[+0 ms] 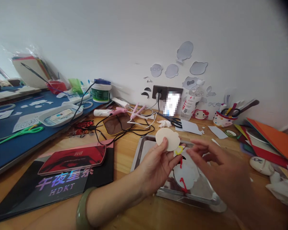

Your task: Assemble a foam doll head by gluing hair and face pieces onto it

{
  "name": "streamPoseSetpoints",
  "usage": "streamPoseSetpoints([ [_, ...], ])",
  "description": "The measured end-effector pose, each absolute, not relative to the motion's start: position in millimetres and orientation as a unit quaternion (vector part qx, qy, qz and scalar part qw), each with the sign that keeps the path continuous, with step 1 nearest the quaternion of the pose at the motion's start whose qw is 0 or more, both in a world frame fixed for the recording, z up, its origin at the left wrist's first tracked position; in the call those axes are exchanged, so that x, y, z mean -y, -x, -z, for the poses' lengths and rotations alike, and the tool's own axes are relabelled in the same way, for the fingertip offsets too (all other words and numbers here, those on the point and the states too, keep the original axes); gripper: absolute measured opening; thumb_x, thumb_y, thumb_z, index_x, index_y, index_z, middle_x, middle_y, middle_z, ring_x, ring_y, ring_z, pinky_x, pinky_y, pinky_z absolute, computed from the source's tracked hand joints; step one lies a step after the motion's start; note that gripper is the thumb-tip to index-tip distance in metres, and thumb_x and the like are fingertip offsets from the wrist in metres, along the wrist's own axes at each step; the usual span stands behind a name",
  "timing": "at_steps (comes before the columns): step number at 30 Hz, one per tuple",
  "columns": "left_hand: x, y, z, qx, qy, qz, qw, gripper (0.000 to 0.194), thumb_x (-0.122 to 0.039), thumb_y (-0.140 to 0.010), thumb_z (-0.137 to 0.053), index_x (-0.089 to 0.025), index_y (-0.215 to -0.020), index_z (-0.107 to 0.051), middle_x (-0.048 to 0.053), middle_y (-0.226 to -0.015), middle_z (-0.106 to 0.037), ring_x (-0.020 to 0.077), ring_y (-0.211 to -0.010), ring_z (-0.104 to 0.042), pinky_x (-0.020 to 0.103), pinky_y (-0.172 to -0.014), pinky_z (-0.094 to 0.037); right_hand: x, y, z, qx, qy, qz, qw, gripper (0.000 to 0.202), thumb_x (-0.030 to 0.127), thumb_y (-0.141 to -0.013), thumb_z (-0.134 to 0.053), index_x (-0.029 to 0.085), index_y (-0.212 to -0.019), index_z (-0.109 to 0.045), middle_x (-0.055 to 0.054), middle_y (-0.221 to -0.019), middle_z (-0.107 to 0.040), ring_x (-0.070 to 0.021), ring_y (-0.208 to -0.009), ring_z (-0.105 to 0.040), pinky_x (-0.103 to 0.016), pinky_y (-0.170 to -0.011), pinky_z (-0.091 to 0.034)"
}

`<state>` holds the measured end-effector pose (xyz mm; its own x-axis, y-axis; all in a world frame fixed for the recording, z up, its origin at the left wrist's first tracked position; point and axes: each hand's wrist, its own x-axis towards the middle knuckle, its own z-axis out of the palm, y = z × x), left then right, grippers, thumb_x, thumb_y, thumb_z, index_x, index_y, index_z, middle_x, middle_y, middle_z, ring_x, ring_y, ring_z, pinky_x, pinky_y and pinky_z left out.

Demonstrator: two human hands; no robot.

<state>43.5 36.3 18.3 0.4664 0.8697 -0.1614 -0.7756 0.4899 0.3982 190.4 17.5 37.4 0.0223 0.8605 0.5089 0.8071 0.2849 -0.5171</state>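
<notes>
My left hand (156, 166) is closed on a flat cream cutout (166, 139) with a rounded, slightly lobed outline, the thumb pressing on its face. A small white piece with a yellow ring (179, 150) rests on the fingers of that same hand. To its right, my right hand (213, 163) hovers slightly blurred, with fingers apart and nothing visible in them. Below both hands lies a shiny metal tray (136, 156). On it is a pale round shape (188, 174) with red pieces (182, 185) and a small black piece, partly covered by my hands.
Dark flat boxes (69, 188) lie at the left. Tangled black cables and a pink curling iron (117, 111) lie behind the tray. A clear bottle (190, 102), a lit phone (172, 103) and a cup of pens (224, 118) stand near the wall. Coloured sheets (273, 134) are at the right.
</notes>
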Motion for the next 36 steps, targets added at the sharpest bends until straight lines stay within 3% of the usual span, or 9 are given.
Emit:
streamPoseSetpoints([
  [3, -47.2, -37.6, -16.0, -0.183, -0.144, -0.494, 0.838, 0.028, -0.023, -0.083, -0.045, -0.013, -0.108, -0.051, 0.009, -0.117, -0.05, 0.0166, -0.096, -0.055, 0.023, -0.078, -0.048, -27.8, -205.5, -44.9, 0.689, 0.62, -0.087, 0.365, 0.022, 0.042, -0.073, -0.054, 0.026, -0.086, -0.061, 0.003, -0.067, -0.063, -0.0125, -0.054, -0.057, -0.024, -0.05, -0.044],
  [8, -59.1, -32.2, -10.5, -0.197, -0.148, -0.51, 0.824, 0.026, -0.022, -0.083, -0.045, -0.014, -0.107, -0.051, 0.008, -0.12, -0.048, 0.0183, -0.101, -0.053, 0.024, -0.08, -0.048, -45.9, -223.8, -38.7, 0.773, 0.559, -0.229, 0.195, 0.015, 0.03, -0.077, -0.05, 0.024, -0.079, -0.063, 0.002, -0.078, -0.065, -0.0134, -0.067, -0.057, -0.025, -0.058, -0.042],
  [15, -59.6, -33.0, -9.5, -0.203, -0.154, -0.502, 0.826, 0.025, -0.021, -0.084, -0.043, -0.014, -0.107, -0.051, 0.008, -0.118, -0.05, 0.0173, -0.1, -0.054, 0.023, -0.079, -0.048, -45.2, -223.4, -20.1, 0.843, 0.441, -0.306, 0.05, 0.012, 0.017, -0.072, -0.055, 0.021, -0.079, -0.064, 0.0, -0.077, -0.06, -0.0118, -0.067, -0.053, -0.023, -0.06, -0.04],
  [28, -57.6, -33.5, -6.3, -0.222, -0.16, -0.488, 0.829, 0.033, -0.023, -0.084, -0.043, -0.013, -0.115, -0.045, 0.011, -0.119, -0.049, 0.0156, -0.096, -0.056, 0.021, -0.076, -0.048, -32.3, -219.0, -11.3, 0.871, 0.402, -0.281, 0.014, 0.024, 0.006, -0.062, -0.059, 0.022, -0.08, -0.058, 0.003, -0.084, -0.054, -0.0109, -0.072, -0.05, -0.021, -0.062, -0.039],
  [34, -57.8, -34.2, -7.6, -0.226, -0.155, -0.491, 0.827, 0.032, -0.023, -0.084, -0.043, -0.014, -0.114, -0.046, 0.011, -0.12, -0.048, 0.0152, -0.096, -0.056, 0.02, -0.074, -0.048, -36.0, -218.3, -5.4, 0.883, 0.385, -0.268, 0.014, 0.004, 0.019, -0.072, -0.058, 0.022, -0.073, -0.061, 0.002, -0.079, -0.056, -0.0112, -0.073, -0.053, -0.022, -0.065, -0.04],
  [36, -57.7, -34.0, -7.7, -0.223, -0.156, -0.49, 0.829, 0.032, -0.024, -0.084, -0.043, -0.014, -0.114, -0.046, 0.01, -0.12, -0.048, 0.0155, -0.096, -0.055, 0.02, -0.073, -0.048, -36.8, -218.3, -3.7, 0.884, 0.383, -0.266, 0.016, 0.009, 0.019, -0.076, -0.054, 0.021, -0.071, -0.062, 0.002, -0.078, -0.056, -0.0103, -0.071, -0.054, -0.021, -0.064, -0.04],
])
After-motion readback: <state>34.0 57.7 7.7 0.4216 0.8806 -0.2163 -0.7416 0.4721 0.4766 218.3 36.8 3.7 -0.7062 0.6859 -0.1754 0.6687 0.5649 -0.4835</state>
